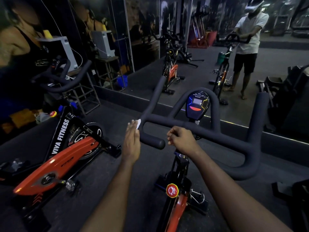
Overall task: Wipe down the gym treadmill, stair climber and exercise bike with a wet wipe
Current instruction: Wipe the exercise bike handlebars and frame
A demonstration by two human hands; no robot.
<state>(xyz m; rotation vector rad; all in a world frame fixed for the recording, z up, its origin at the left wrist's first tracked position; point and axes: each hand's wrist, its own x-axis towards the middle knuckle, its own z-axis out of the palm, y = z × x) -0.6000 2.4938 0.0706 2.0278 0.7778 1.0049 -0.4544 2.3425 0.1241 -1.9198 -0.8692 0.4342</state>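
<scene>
An exercise bike with black foam handlebars [209, 131] stands right in front of me, its small blue console [198, 104] in the middle and a red knob [172, 190] on the frame below. My left hand [132, 141] lies flat with straight fingers and presses a white wet wipe [138, 123] against the left side of the handlebar, where the left horn rises. My right hand [181, 138] curls round the handlebar's cross tube near the stem, behind the short left bar end.
A second orange and black bike [63, 158] marked VIVA FITNESS stands close on my left. A wall mirror [209, 52] runs ahead and reflects a person at a bike. A dark machine [291, 101] stands at the right. Dark rubber floor [117, 173] lies between the bikes.
</scene>
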